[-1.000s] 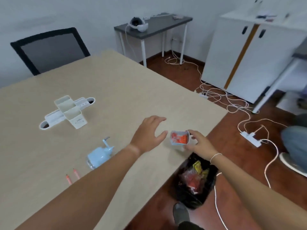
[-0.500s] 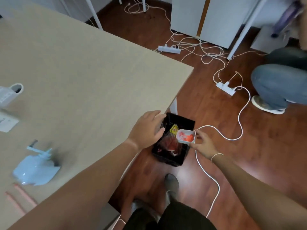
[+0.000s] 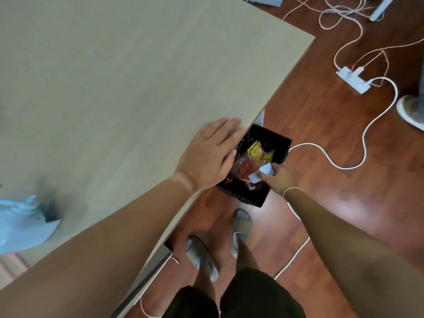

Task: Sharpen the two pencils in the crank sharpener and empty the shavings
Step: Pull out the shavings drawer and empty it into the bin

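White plastic, the shavings tray (image 3: 261, 173) pinched in the right hand (image 3: 281, 179) had tipped over the black bin (image 3: 270, 143), emptying underway, while the left hand (image 3: 207, 157) lay spread on the table edge (image 3: 263, 106).

Even bright light, floor (image 3: 344, 196) glare, motion blur, wide-angle edge warping.

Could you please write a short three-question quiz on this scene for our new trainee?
1. True or false: the shavings drawer is tipped over the black bin.
2. Which hand holds the drawer: A left, B right?
3. Fill in: the left hand rests on the edge of the ____.

Key: 1 true; 2 B, the right hand; 3 table.
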Tool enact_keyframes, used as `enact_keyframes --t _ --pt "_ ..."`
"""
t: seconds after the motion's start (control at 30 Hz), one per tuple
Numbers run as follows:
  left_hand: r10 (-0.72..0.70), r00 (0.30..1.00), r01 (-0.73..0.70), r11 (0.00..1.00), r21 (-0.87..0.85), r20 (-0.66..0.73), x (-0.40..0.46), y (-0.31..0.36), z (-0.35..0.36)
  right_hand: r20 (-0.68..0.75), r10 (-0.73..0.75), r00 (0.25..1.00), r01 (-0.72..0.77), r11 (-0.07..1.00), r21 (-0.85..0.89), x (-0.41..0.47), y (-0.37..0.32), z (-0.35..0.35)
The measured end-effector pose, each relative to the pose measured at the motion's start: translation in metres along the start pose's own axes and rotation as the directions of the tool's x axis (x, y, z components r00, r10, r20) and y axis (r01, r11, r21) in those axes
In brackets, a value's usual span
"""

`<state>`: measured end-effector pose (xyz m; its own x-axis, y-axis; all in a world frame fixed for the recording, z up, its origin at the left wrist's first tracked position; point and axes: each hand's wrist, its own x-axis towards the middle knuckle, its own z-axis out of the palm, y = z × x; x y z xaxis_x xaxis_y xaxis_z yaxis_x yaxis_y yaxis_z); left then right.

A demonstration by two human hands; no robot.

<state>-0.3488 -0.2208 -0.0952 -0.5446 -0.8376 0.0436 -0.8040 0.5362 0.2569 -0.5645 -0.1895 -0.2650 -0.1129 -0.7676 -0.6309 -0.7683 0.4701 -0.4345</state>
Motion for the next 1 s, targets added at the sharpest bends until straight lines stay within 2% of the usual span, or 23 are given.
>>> enact_keyframes --t 0.13,0.37,0.57,1.0 --pt "0.0 1.0 0.0 1.0 -0.005 0.008 0.001 -0.001 0.002 0.046 0.122 0.991 -0.12 0.991 -0.059 0.025 -0.002 0.007" --pt "-0.008 1.0 0.008 1.0 -0.004 0.003 0.001 -0.003 0.003 0.069 0.264 0.962 -0.261 0.964 -0.046 0.048 -0.011 0.015" --pt "-0.009 1.0 0.009 1.0 -0.002 -0.009 0.0 -0.003 0.005 0.094 0.292 0.952 -0.286 0.955 -0.076 0.051 -0.016 0.014" --pt "-0.024 1.0 0.024 1.0 -0.006 0.006 0.0 -0.003 0.005 0.096 0.319 0.943 -0.321 0.947 -0.002 0.047 -0.018 0.013"
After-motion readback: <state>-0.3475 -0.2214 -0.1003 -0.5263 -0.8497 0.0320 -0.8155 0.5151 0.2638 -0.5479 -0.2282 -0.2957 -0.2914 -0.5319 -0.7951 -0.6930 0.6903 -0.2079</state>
